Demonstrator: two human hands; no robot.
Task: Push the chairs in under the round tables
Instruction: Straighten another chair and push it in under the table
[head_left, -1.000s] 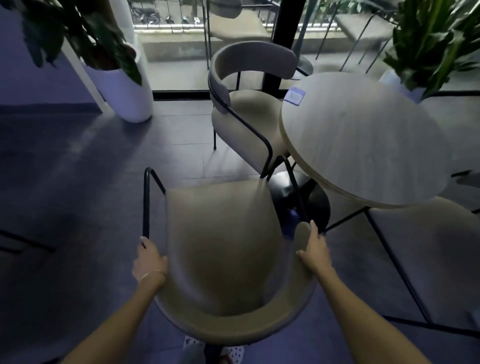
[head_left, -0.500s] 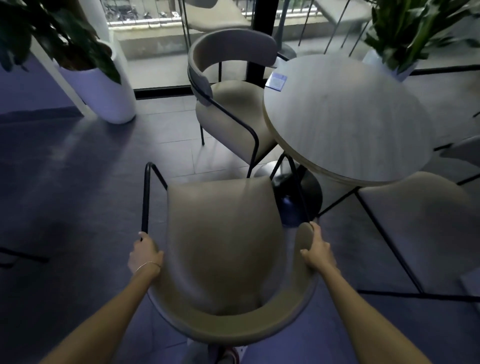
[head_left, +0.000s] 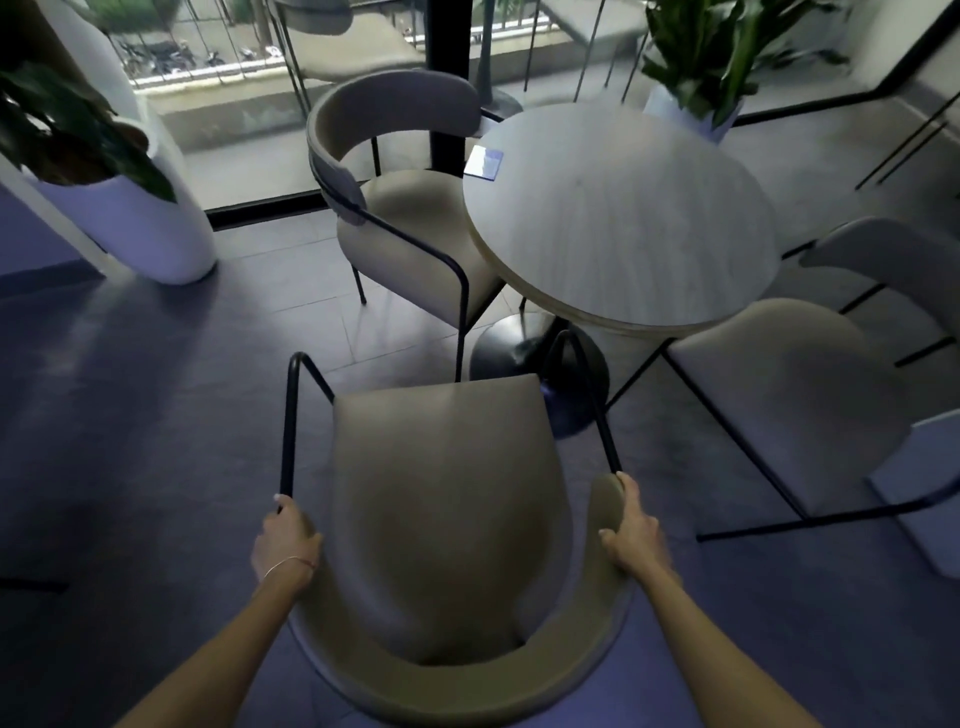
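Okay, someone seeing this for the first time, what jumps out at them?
First, the beige chair in the near centre, gripped at its backrest ends by the left hand and right hand. Next, the round table beyond it to the right, with another chair tucked at its left edge.

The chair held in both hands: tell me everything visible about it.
The held chair has a beige padded seat, a curved padded backrest wrapping round at the bottom of the view, and thin black metal arm rails and frame. It stands upright on the dark tiled floor, facing the round table, its seat front short of the tabletop, near the black pedestal base. The left hand and right hand grip the backrest ends.
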